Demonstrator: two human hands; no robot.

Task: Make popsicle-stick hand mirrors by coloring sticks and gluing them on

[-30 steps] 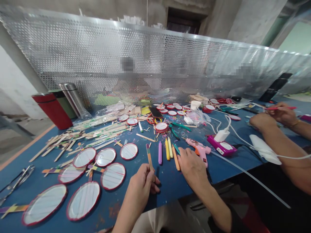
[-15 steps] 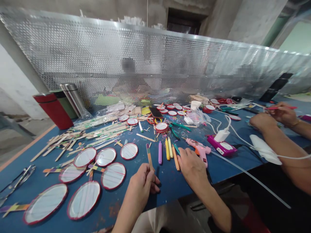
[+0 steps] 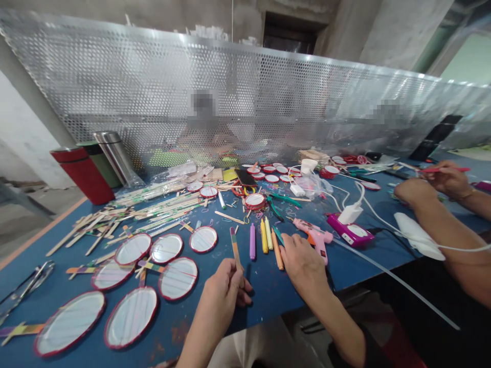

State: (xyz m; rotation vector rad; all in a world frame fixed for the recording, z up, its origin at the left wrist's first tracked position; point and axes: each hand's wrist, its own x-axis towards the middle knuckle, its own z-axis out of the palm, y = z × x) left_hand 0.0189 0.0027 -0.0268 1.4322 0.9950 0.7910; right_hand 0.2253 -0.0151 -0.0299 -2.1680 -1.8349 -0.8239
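My left hand (image 3: 226,289) grips a wooden craft stick (image 3: 235,248) between thumb and fingers; its upper end is coloured in bands of purple, green and orange. My right hand (image 3: 304,260) is closed over a teal marker (image 3: 278,235), whose tip shows past the fingers while the rest is hidden. Just left of that hand lies an orange marker (image 3: 278,255). Beside it, in a loose row, are a pale yellow marker (image 3: 269,233), a yellow marker (image 3: 264,236) and a purple marker (image 3: 252,242).
Several round, red-rimmed white discs with coloured stick handles, such as one disc (image 3: 131,317), cover the left side. Behind them are scattered craft sticks (image 3: 103,227) and a red tumbler (image 3: 84,176). A pink glue gun (image 3: 316,236) and purple power strip (image 3: 351,232) lie right, near a co-worker's arms (image 3: 437,214).
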